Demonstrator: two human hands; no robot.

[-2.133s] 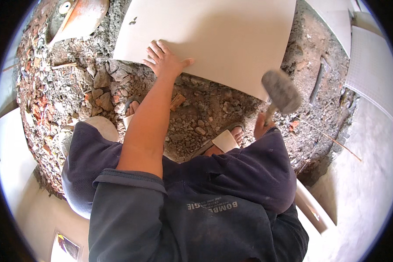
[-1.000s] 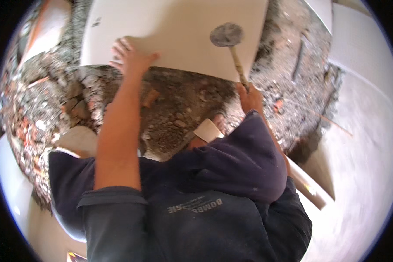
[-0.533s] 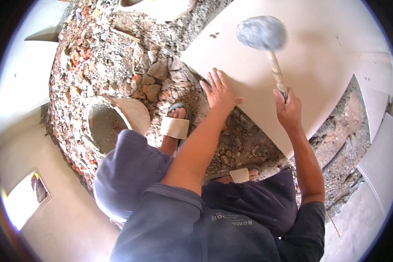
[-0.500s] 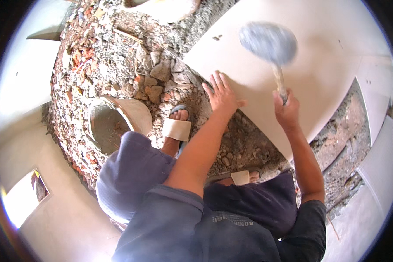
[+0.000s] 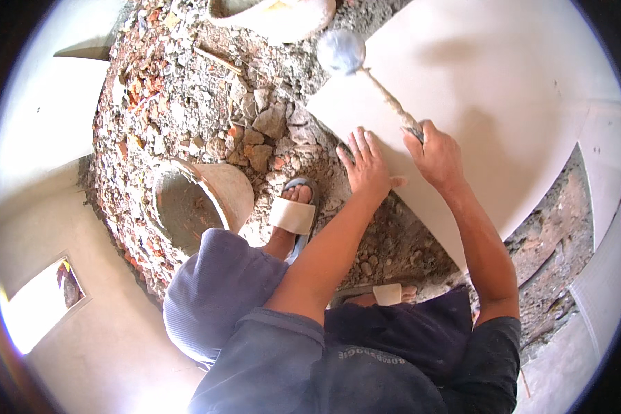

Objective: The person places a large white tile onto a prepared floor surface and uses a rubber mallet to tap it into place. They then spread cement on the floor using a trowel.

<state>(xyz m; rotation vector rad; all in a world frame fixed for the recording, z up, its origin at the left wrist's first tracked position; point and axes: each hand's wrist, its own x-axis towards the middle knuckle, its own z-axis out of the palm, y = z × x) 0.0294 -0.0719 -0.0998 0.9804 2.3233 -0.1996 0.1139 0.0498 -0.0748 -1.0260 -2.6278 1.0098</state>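
Left hand (image 5: pixel 370 169) is laid flat at the near edge of a big cream tile (image 5: pixel 517 96), which fills the upper right of the frame. Its fingers (image 5: pixel 362 143) are spread with the thumb stuck out sideways, not gripping anything. My guess is that's for steadying the slab, and the splay spreads the pressure.

The right hand (image 5: pixel 437 155) is just beside it, fingers curled closed around the bottom end of a mallet (image 5: pixel 388 96). Holding it that far down probably gives the head more swing. The head (image 5: pixel 341 52) sits upper centre, a bit blurry, over the tile's left edge from where I'm standing. Can't tell how high, but the dark patch on the tile further right could be its shadow, so I'd say it's off the surface.

Feet look set wide for balance: one sandal (image 5: pixel 293 215) on the rubble (image 5: pixel 165 117) around mid-frame, the other (image 5: pixel 388 294) below the tile's near edge. The bucket (image 5: pixel 231 193) lies tipped left of centre, near the knee, maybe parked there for easy reach.
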